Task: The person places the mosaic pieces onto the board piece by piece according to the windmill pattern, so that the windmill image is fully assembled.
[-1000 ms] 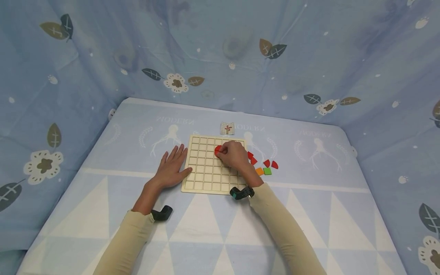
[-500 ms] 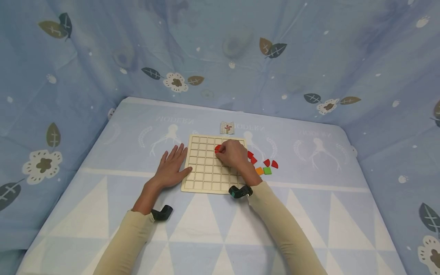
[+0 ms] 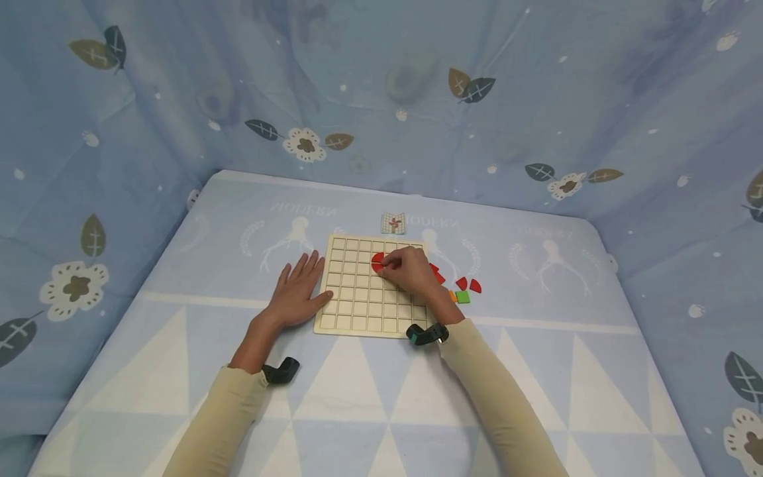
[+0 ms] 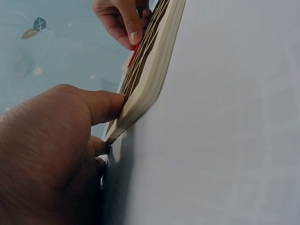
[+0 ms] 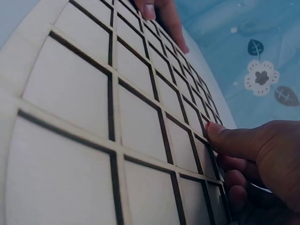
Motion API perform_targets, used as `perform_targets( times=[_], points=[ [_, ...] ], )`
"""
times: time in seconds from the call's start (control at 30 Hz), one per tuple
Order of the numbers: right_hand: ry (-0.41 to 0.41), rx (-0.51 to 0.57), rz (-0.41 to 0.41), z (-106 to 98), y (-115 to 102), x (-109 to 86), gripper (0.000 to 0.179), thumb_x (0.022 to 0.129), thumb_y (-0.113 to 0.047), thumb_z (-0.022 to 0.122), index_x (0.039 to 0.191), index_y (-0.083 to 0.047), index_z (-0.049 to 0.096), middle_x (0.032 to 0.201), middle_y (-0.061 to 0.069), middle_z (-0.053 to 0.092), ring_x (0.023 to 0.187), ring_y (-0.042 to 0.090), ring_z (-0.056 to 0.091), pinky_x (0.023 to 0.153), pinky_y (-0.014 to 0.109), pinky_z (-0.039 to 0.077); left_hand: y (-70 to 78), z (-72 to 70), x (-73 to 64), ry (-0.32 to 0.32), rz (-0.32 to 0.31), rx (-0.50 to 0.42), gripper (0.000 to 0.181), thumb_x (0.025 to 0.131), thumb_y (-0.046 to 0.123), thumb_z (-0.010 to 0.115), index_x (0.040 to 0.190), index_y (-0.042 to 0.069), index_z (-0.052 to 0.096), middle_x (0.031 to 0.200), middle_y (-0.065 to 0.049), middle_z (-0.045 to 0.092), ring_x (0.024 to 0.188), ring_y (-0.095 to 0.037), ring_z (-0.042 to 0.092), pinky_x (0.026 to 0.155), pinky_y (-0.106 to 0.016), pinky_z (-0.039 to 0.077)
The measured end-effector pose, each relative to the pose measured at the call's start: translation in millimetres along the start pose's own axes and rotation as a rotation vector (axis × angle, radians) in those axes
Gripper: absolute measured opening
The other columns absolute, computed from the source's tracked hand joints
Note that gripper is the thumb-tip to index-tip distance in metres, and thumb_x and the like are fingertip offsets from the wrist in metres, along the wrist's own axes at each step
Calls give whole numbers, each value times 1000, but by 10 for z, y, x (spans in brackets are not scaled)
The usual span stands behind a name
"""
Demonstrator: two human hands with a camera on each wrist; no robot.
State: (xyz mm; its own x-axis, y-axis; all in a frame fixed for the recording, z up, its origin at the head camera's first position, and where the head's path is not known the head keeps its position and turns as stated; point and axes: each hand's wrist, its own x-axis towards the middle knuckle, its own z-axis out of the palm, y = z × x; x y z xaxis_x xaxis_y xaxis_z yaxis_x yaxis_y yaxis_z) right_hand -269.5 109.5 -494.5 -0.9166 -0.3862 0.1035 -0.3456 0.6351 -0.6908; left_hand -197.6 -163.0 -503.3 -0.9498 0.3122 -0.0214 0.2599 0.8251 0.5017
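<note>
Where the arms enter the view: a beige left sleeve [image 3: 217,424] and a beige right sleeve [image 3: 507,411] lie over the near side of the table.
Table cover: pale blue cloth [image 3: 340,437], patterned with white triangles at the near side.
Wrist gear: a black device at the left wrist [image 3: 281,371], another at the right wrist [image 3: 426,334].
Left hand: the left hand [image 3: 296,291] rests flat with fingers straight and somewhat spread beside the board's left edge, its thumb touching that edge.
Board: a pale wooden grid board [image 3: 360,308], flat on the cloth, with rows of square cells.
Orange and green: an orange piece [image 3: 453,296], partly covered by the right wrist, and a green piece [image 3: 463,297] lie right of the board.
Loose reds: several red wedges [image 3: 475,285] lie near them.
Right hand: above the board, the right hand [image 3: 411,270] has thumb and forefinger drawn together, seemingly pinching a red piece [image 3: 378,258], though the fingertips hide much of it.
Red on the grid: rounded red pieces sit together toward the board's far side, at those fingertips.
Card: a small card [image 3: 393,223] with a red figure on a grid, just beyond the board.
Backdrop: a blue curtain [image 3: 381,66] with flowers and leaves.
</note>
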Motion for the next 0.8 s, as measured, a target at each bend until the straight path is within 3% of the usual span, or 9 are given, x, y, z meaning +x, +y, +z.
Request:
perform_targets(
  times=[0.43, 0.6, 0.8],
  points=[
    [-36, -12, 5, -22, -11, 24, 10, 89, -11, 74, 95, -4, 75, 81, 3, 68, 72, 15, 62, 67, 31, 51, -31, 17, 26, -14, -5, -2, 77, 99, 37, 52, 156, -1, 16, 163, -18, 8, 149, -33, -1, 115, -54, -6],
    [17, 18, -36, -55, 33, 77, 11, 92, -9, 66, 95, -3, 75, 82, 5, 68, 73, 18, 62, 67, 35, 52, -29, 19, 19, -18, -10, 2, 77, 99, 36, 52, 156, 0, 16, 163, -18, 7, 149, -33, -2, 115, -53, -6],
    [9, -91, -47, -30, 28, 175, 19, 96, -12, 62, 109, -4, 74, 84, 7, 64, 69, 19, 56, 61, 34, 45, -29, 20, 23, -20, -13, 6, 77, 99, 36, 52, 156, 0, 16, 163, -17, 7, 149, -33, -1, 115, -53, -6]
  ],
)
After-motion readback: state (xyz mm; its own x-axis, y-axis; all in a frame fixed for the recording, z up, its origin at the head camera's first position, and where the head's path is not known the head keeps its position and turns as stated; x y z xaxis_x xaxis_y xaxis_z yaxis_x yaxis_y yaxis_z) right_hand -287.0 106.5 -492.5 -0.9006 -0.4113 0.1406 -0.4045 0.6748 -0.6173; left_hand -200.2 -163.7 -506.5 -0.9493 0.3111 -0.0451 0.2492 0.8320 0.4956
